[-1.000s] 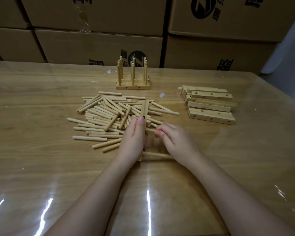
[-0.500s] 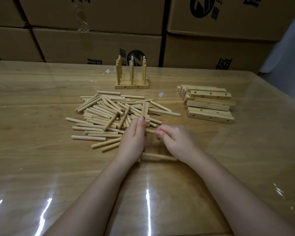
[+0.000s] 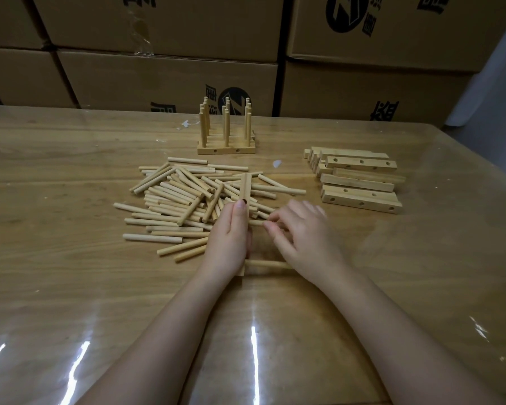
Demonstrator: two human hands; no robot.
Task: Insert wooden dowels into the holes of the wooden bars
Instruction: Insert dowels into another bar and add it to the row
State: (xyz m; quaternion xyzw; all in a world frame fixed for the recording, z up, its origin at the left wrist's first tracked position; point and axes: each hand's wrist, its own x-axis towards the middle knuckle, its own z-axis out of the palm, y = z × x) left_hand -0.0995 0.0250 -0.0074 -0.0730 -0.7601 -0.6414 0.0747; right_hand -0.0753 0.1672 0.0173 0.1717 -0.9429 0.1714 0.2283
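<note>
We see pale tan dowels at eleven o'clock from the hands, and bars of the same yellowish wood at two o'clock. The table is light brown with streaky grain and white glare stripes. At twelve o'clock, brown cardboard boxes carry black print. The left hand, round the pale held bar, shows a dark red nail.

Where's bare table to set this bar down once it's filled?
Bare: the table left of the dowel pile; the patch right of the right hand, nearer than the bar stack. Crowded: the middle, where the left hand grips the bar, its far end over the pile.
</note>
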